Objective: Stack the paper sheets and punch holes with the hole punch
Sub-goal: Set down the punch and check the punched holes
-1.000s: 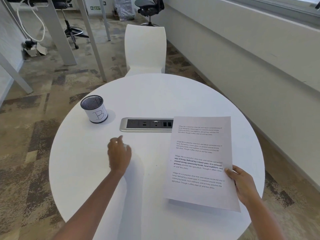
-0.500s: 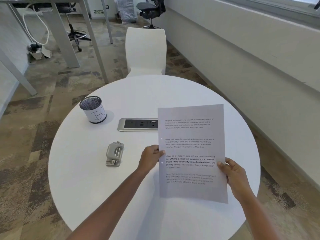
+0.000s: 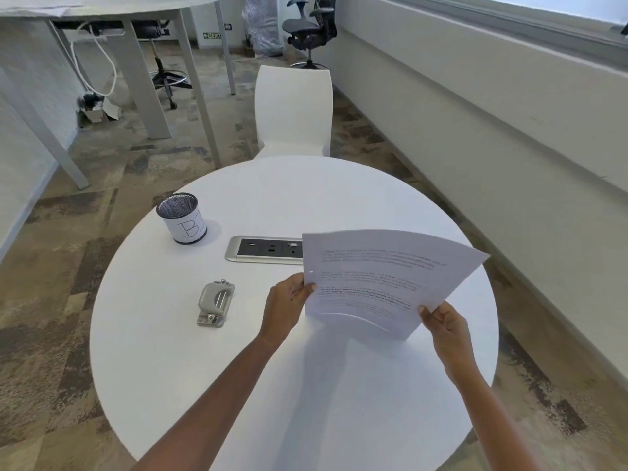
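Observation:
The printed paper sheets (image 3: 384,277) are held up off the round white table (image 3: 190,368), tilted and bowed, their lower edge touching the tabletop. A punched hole shows near the left edge of the sheets. My left hand (image 3: 287,300) pinches that left edge, and my right hand (image 3: 445,324) grips the lower right corner. The grey metal hole punch (image 3: 214,302) lies flat on the table to the left of my left hand, apart from it.
A mesh pen cup (image 3: 181,218) marked with a "B" stands at the back left of the table. A recessed socket panel (image 3: 266,249) sits at the centre, partly behind the sheets. A white chair (image 3: 294,110) faces me across the table; a wall runs along the right.
My left hand left the hole punch on the table and took the sheets' left edge. Both hands raised the sheets from lying flat and tipped them, so they now bow.

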Available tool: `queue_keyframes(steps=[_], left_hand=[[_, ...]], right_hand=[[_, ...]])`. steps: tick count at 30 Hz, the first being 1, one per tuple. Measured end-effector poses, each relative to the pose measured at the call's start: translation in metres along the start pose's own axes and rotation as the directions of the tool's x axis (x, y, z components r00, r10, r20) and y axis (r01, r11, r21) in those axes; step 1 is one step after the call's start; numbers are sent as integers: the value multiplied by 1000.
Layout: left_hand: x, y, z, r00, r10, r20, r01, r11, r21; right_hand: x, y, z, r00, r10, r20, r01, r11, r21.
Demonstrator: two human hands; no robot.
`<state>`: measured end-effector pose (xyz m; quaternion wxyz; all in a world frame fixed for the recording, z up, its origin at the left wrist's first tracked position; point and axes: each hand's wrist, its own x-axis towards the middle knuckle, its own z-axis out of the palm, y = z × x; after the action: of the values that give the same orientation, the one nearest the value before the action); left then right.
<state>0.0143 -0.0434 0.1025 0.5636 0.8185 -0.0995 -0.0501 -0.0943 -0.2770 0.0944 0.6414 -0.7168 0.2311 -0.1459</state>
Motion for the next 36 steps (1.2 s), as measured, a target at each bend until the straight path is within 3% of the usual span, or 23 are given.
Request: queue_keyframes(steps=[8, 12, 16, 23, 30, 36], left_hand=[[-12, 4, 20, 999, 13, -47, -10, 998, 57], [-16, 11, 38, 1000, -3, 3, 3, 999, 52], [-13, 13, 58, 990, -122, 72, 119, 992, 34], [-3, 6, 97, 902, -380, 207, 386, 922, 8], [4, 1, 127, 840, -516, 171, 526, 850, -20], [4, -1, 146, 823, -555, 120, 555, 831, 41]], right_hand=[[5, 4, -10, 1000, -7, -21, 6, 999, -43], [12, 4, -30, 998, 27, -49, -30, 997, -65], [19, 9, -50, 993, 108, -41, -112, 988, -103], [33, 29, -72, 963, 257, -84, -268, 943, -198], [56, 47, -81, 934, 334, -126, -356, 889, -287], [66, 57, -86, 920, 356, -163, -391, 859, -332]])
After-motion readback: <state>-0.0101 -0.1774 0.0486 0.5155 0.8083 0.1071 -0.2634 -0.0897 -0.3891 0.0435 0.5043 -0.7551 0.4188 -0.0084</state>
